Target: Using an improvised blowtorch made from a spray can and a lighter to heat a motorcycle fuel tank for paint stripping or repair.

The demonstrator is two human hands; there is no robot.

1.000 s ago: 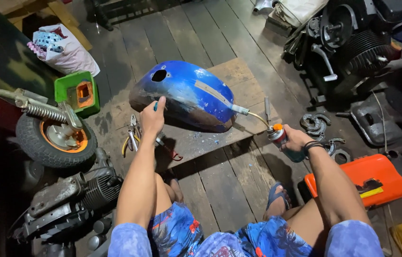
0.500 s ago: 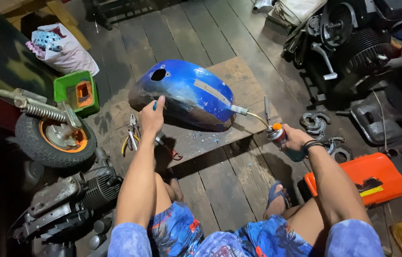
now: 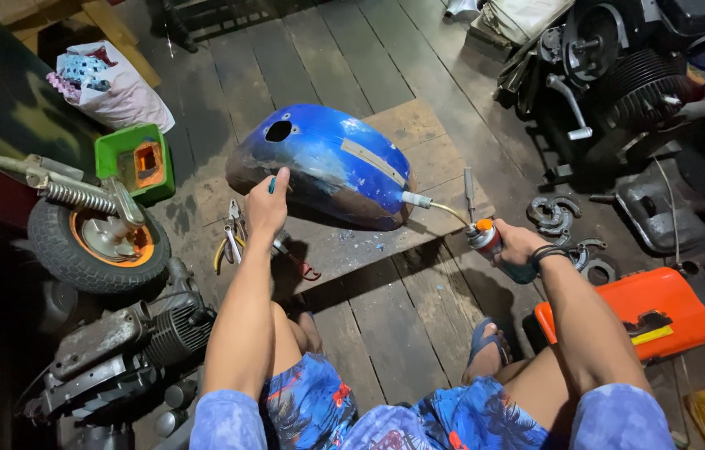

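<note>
My left hand (image 3: 266, 208) rests on the blue fuel tank (image 3: 327, 162), fingers pinching what may be a small blue tool. My right hand (image 3: 517, 247) is wrapped tight around a spray can (image 3: 486, 237).

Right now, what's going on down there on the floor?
A person sits on a wooden plank floor over a blue motorcycle fuel tank with worn, flaking paint. The left hand rests against the tank's near side, holding a small tool. The right hand holds a small torch canister, its nozzle aimed at the tank's end. Pliers lie beside the left hand.
</note>
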